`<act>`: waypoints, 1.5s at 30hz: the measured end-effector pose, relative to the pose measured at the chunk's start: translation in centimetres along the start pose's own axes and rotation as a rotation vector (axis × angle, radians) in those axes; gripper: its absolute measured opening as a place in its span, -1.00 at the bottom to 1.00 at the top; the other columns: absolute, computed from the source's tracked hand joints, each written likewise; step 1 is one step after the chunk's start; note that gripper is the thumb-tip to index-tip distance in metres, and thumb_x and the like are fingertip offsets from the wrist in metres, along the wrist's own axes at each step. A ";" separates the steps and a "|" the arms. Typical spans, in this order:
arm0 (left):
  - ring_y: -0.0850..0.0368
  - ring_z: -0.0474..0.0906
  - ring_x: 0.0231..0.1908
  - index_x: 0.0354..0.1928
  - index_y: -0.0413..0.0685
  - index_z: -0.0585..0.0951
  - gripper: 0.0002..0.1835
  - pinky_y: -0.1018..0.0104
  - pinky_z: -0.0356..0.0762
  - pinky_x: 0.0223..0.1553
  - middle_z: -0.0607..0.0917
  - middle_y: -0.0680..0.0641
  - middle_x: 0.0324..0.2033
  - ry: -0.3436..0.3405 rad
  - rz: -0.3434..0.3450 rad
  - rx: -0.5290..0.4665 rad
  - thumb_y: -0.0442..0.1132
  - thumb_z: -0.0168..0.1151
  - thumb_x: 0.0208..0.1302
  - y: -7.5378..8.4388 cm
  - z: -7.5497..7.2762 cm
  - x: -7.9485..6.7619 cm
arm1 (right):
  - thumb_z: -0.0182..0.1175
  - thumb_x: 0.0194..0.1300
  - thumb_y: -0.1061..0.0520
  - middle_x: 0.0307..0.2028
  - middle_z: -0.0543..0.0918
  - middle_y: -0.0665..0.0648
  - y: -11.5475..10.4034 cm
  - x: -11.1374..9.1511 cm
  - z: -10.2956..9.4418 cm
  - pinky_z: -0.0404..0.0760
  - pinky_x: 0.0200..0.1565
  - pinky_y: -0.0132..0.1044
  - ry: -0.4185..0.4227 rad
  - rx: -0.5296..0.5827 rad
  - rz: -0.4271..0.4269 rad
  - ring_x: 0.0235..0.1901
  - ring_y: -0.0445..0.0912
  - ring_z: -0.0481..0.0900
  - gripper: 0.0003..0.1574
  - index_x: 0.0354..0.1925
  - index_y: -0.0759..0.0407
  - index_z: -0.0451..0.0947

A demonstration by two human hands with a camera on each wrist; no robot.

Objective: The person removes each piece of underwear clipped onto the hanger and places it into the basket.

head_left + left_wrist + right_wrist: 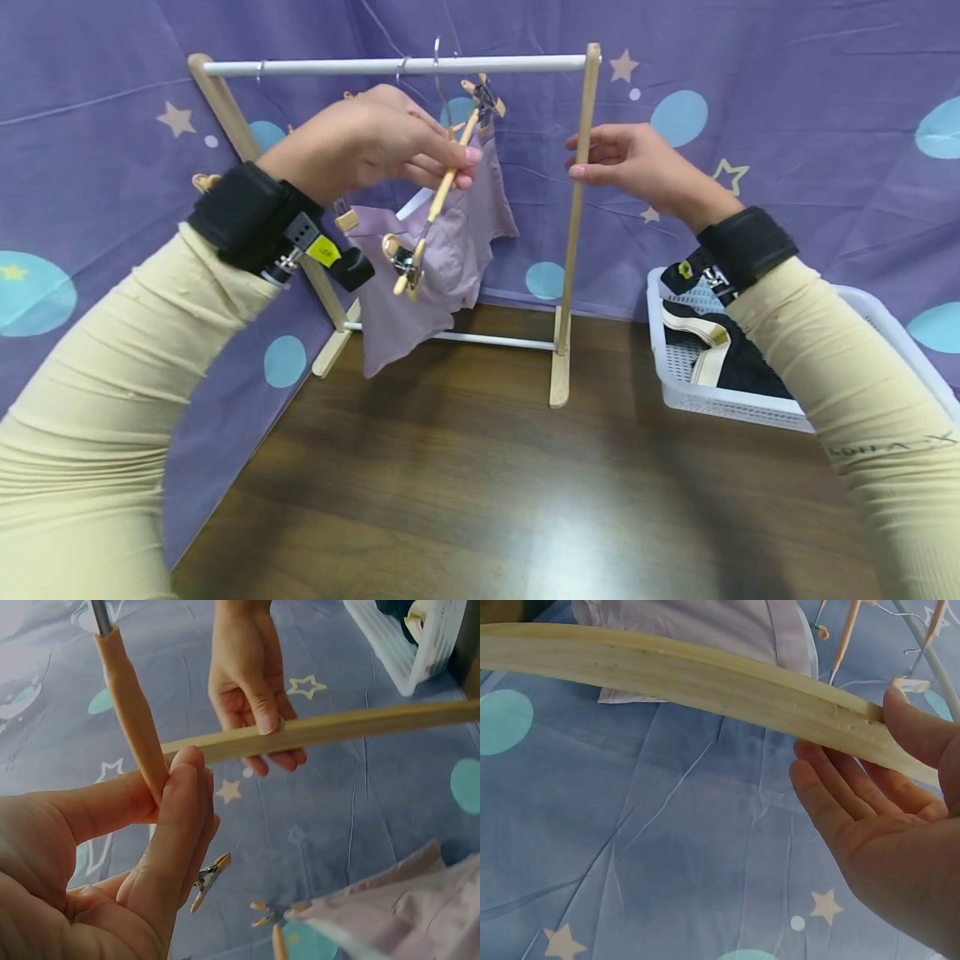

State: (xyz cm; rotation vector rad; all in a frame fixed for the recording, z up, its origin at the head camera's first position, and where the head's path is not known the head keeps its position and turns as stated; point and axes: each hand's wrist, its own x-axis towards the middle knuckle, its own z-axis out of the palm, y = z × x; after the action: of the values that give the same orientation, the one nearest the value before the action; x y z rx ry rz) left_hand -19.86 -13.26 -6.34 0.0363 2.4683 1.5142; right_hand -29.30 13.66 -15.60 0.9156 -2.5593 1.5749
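Observation:
In the head view my left hand [397, 137] pinches the wooden bar of a clip hanger [444, 196] between thumb and fingers. The bar slants toward me, with a metal clip at each end and nothing clipped in the near one. Its hook is up at the white rail [322, 68]. Behind it hang pale lilac shorts [408, 308] on another clip hanger, partly hidden by my left hand. My right hand [630, 162] holds the right wooden post [573, 250] of the rack, thumb on one side and fingers behind, as the right wrist view shows with the post [705, 686].
A white plastic basket [667, 392] stands on the brown table [465, 467] at the right, with a black garment [750, 358] trimmed in white inside. More hangers hang at the rail's left part. A purple patterned cloth [795, 67] covers the wall behind.

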 end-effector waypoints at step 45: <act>0.11 0.75 -0.34 -0.12 -0.20 0.60 -0.66 0.33 0.80 -0.33 0.83 -0.01 -0.50 0.041 -0.145 0.234 -0.15 0.36 0.12 0.0 -7.6 -4.2 | 0.18 0.34 0.03 -0.19 0.69 -0.03 1.3 0.6 -0.3 0.46 0.29 -0.02 -0.039 -0.019 -0.036 -0.05 -0.20 0.62 -0.67 0.01 0.14 0.48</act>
State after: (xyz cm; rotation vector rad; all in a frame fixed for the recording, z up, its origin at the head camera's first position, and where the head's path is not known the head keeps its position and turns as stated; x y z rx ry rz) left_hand -17.46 -20.49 -2.27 -0.1297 2.6052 1.1745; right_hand -30.49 14.07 -16.31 0.9955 -2.5633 1.5362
